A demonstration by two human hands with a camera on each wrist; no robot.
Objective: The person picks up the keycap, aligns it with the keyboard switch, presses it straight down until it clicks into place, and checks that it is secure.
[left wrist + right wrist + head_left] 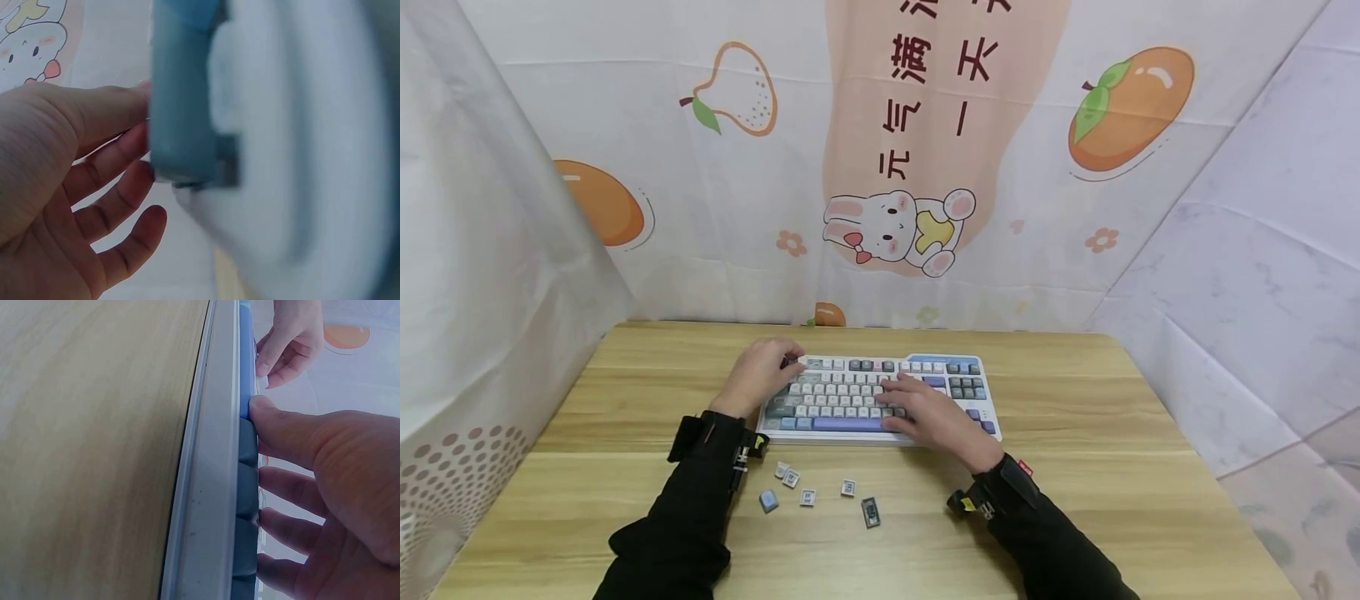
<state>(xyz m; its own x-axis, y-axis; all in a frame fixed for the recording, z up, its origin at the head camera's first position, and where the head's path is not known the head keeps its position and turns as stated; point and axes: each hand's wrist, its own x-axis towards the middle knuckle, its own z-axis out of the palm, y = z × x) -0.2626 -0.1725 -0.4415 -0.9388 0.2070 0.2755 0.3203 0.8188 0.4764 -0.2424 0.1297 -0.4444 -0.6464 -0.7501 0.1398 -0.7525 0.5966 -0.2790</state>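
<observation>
A keyboard point(850, 439) with white, grey, blue and purple keycaps lies on the wooden table. At its upper left corner is my left hand point(758, 377), and the right wrist view shows that thumb and fingers pinching a small white keycap point(262, 382) close over the keys. My right hand point(936, 418) rests on the right part of the keyboard with fingers spread. Its thumb touches the end of the long purple space bar point(247, 362), beside dark grey keycaps point(247, 490). The left wrist view has a blurred grey-blue keycap point(184, 106) near the left fingertips.
Several loose keycaps lie in front of the keyboard on the table point(1060, 500). Among them are a blue keycap point(768, 500), a white one point(847, 488) and a longer dark one point(870, 512). A printed curtain point(737, 208) hangs behind the table.
</observation>
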